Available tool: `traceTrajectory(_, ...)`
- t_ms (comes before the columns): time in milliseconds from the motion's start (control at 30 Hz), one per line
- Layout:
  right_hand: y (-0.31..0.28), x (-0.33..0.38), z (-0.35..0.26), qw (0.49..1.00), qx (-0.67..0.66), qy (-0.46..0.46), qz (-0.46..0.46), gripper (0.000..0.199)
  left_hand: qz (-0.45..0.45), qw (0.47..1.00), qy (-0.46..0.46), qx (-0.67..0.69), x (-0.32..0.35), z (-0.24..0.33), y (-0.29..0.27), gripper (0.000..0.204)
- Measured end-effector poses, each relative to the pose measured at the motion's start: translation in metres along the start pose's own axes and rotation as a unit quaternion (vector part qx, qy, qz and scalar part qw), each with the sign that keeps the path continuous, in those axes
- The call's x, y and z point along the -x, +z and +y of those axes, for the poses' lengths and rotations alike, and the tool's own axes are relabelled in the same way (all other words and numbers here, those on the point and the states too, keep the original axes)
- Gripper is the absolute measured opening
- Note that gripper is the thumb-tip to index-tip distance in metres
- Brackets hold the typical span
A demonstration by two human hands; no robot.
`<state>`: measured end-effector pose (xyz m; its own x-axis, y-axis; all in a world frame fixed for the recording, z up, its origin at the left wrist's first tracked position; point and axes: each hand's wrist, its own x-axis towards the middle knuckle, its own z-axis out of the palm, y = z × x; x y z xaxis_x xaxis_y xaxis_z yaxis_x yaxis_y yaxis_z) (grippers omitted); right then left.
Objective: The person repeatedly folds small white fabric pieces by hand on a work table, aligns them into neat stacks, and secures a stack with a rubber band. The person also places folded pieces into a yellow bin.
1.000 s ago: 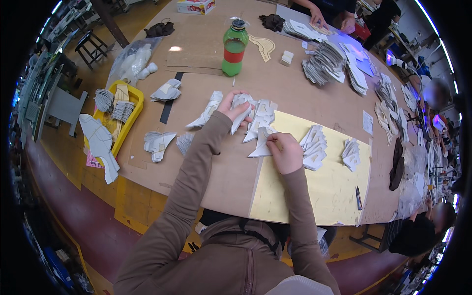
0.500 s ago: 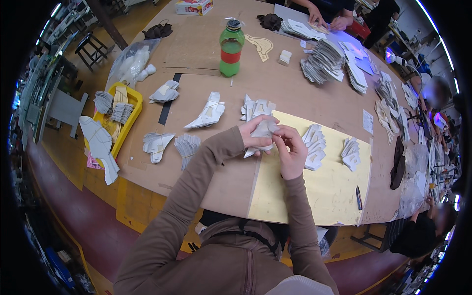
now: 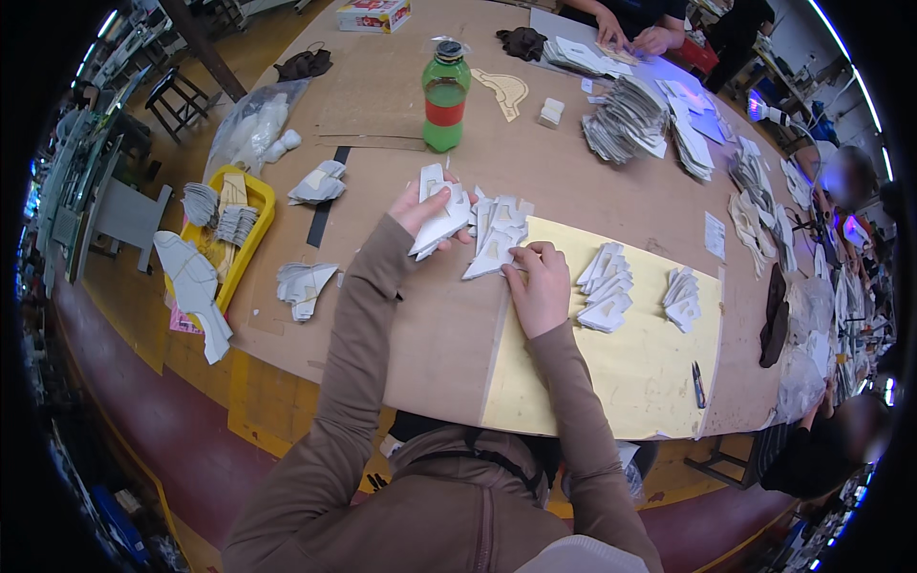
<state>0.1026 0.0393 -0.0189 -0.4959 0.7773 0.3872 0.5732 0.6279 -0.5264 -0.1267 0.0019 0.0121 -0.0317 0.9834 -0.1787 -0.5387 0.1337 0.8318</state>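
Note:
My left hand [image 3: 420,211] is closed around a small stack of white cut pieces [image 3: 440,222] with cut-out openings, held up over the table. My right hand [image 3: 541,288] has thumb and forefinger pinched at the edge of a white cut piece [image 3: 494,256], which lies at the near end of a fanned row of similar pieces [image 3: 503,216]. Two more fanned rows rest on the yellow sheet: a nearer row [image 3: 605,289] and a smaller row [image 3: 681,299] to its right. My left sleeve covers part of the table.
Bundled white pieces [image 3: 304,286] lie left of my arm, with another bundle [image 3: 320,183] beyond. A yellow tray [image 3: 265,203] holds more stacks. A green bottle [image 3: 444,100] stands ahead. A pen-like tool [image 3: 698,384] lies at right. Another person's hands [image 3: 634,38] work across the table.
My hands have parted: the left has moved left with a stack, the right has come down to the fanned row. A fresh piece shows at that row's near end.

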Motion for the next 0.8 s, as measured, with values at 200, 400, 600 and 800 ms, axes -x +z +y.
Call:
traceTrajectory(200, -0.014, -0.001, 0.003, 0.987, -0.139, 0.048, 0.064, 0.01, 0.026, 0.999, 0.04, -0.008, -0.004, -0.012, 0.006, 0.035)
traceTrajectory(400, -0.038, -0.016, -0.002, 0.87, -0.452, 0.196, 0.018, 0.007, 0.012, 1.0, -0.013, -0.011, -0.01, -0.013, 0.0, 0.04)
traceTrajectory(600, -0.033, -0.034, -0.021, 0.925, -0.363, 0.102, -0.053, 0.01, -0.103, 0.986, -0.112, 0.063, -0.007, -0.031, 0.023, 0.04)
traceTrajectory(800, -0.014, -0.027, -0.011, 0.984, -0.158, 0.075, 0.035, 0.016, -0.018, 0.999, -0.025, 0.009, -0.007, -0.024, 0.017, 0.049)
